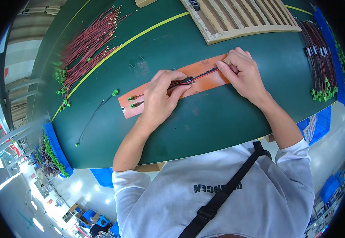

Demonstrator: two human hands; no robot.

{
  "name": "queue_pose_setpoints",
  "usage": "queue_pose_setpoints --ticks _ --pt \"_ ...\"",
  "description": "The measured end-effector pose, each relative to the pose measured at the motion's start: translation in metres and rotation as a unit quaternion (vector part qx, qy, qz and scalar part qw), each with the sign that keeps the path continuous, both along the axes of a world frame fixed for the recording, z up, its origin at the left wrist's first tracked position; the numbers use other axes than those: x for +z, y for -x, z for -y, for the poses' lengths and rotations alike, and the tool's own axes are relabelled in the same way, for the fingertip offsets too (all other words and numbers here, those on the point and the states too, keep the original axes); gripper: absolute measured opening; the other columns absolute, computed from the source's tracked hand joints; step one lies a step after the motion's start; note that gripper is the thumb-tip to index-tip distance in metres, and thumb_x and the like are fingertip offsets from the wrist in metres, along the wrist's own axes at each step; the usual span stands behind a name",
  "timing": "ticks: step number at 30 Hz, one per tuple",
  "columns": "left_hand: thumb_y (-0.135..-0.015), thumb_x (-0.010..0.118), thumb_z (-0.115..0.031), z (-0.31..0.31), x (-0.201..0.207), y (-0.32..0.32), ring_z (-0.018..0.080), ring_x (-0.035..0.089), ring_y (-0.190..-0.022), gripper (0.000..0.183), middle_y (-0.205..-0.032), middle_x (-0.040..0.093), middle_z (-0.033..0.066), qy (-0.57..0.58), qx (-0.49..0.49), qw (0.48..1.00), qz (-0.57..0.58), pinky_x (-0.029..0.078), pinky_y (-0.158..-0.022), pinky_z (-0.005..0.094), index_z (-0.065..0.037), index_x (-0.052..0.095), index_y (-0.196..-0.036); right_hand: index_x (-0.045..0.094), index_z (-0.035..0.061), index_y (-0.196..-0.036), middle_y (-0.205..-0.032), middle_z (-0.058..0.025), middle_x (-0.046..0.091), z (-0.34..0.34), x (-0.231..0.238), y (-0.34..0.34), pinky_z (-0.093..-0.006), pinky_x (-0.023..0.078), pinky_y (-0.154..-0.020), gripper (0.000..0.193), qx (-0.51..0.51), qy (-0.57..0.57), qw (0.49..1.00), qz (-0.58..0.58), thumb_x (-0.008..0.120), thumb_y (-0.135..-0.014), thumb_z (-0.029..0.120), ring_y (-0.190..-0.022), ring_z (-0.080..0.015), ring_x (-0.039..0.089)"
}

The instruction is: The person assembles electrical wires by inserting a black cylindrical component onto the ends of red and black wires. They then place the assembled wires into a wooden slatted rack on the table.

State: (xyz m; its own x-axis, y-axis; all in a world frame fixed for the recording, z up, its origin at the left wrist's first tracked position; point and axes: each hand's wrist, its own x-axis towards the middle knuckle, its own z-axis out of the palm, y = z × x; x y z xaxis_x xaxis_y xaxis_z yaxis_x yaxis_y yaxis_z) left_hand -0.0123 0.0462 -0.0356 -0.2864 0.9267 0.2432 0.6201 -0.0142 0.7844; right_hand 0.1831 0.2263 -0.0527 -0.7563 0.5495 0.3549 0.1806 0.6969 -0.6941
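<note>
A wire harness [203,74] with red and black wires lies along an orange board [198,92] on the table. At its left end are two green connectors [135,105]; a dark piece sits partway along the wires. My left hand [160,94] is closed on the wires next to that dark piece, thumb and fingers on either side. My right hand [242,72] pinches the harness's far right end, where the fingers hide the wire tips. A single dark cable [95,114] with green ends rests to the left of the board.
Red wires [95,41] with green connectors are heaped at the far left. A ribbed cardboard tray [246,18] stands at the back. Finished-looking dark harnesses [318,55] lie at the right beside a blue bin [331,51]. Another blue bin [57,148] hangs at the left edge.
</note>
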Motion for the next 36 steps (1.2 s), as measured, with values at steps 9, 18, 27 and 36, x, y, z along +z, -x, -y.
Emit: queue_pose_setpoints --ticks 9,18,27,36 --pt "-0.082 0.075 0.013 0.004 0.0 0.007 0.0235 0.074 -0.098 0.027 -0.107 0.068 0.0134 -0.019 0.008 1.0 0.018 0.064 -0.087 0.0328 0.004 0.064 -0.105 0.059 0.0071 -0.076 -0.069 -0.0024 0.054 0.001 -0.001 0.004 -0.0352 0.04 -0.075 0.022 0.002 -0.062 0.998 -0.014 0.072 -0.092 0.014 -0.07 -0.0214 0.051" --pt "-0.08 0.076 0.013 0.004 -0.005 0.009 0.0233 0.074 -0.097 0.026 -0.107 0.067 0.0145 -0.035 0.008 0.997 0.062 0.064 -0.087 0.033 0.003 0.064 -0.1 0.06 0.0062 -0.078 -0.074 -0.004 0.06 0.014 0.003 0.016 -0.0371 0.042 -0.077 0.019 0.041 -0.083 0.996 -0.006 0.073 -0.09 0.013 -0.073 -0.0234 0.055" --pt "-0.082 0.073 0.01 0.007 0.004 0.032 0.0239 0.066 -0.113 0.019 -0.11 0.073 0.0145 0.041 -0.076 0.991 0.102 0.057 -0.095 0.0358 0.001 0.069 -0.098 0.059 0.0061 -0.077 -0.073 -0.0041 0.059 0.012 0.003 0.017 -0.037 0.041 -0.076 0.021 0.042 -0.083 0.996 0.001 0.073 -0.09 0.014 -0.071 -0.0237 0.054" --pt "-0.083 0.075 0.007 0.003 0.002 0.011 0.0251 0.073 -0.088 0.011 -0.097 0.075 0.0138 -0.058 0.008 0.998 -0.037 0.061 -0.074 0.0327 0.002 0.07 -0.091 0.061 0.0064 -0.077 -0.072 -0.004 0.058 0.013 0.002 0.017 -0.0371 0.041 -0.076 0.02 0.045 -0.085 0.995 -0.004 0.073 -0.09 0.015 -0.071 -0.0233 0.053"
